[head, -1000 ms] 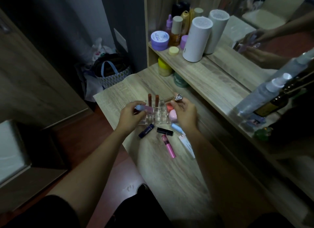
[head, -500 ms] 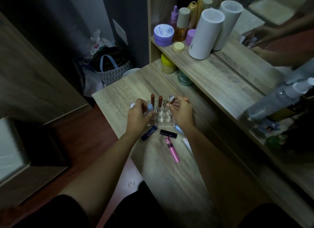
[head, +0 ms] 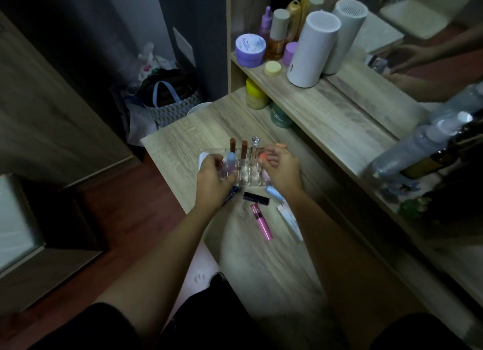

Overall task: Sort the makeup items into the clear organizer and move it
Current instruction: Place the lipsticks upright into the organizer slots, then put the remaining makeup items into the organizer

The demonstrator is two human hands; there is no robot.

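Note:
The clear organizer (head: 247,176) stands on the wooden table (head: 261,266). Two brown lipsticks (head: 232,144) and a silver-capped clear tube (head: 254,146) stand upright in its back row. My left hand (head: 211,178) grips a blue-and-pink tube (head: 231,164) held upright at a left slot. My right hand (head: 281,168) rests with curled fingers at the organizer's right side, over an orange sponge (head: 262,157). On the table in front lie a dark blue tube (head: 231,195), a black lipstick (head: 256,197), a pink tube (head: 261,225), a light blue item (head: 274,193) and a white tube (head: 290,221).
A raised shelf (head: 339,114) runs along the right with a white cylinder (head: 312,49), a purple jar (head: 250,49), bottles and spray bottles (head: 418,146). Yellow (head: 256,93) and green jars (head: 281,117) stand under it. A bag (head: 170,99) sits on the floor beyond the table's left edge.
The silver-capped tube left my right hand and now stands in the organizer's back row. My left hand turned the blue-and-pink tube upright and brought it down to a left slot.

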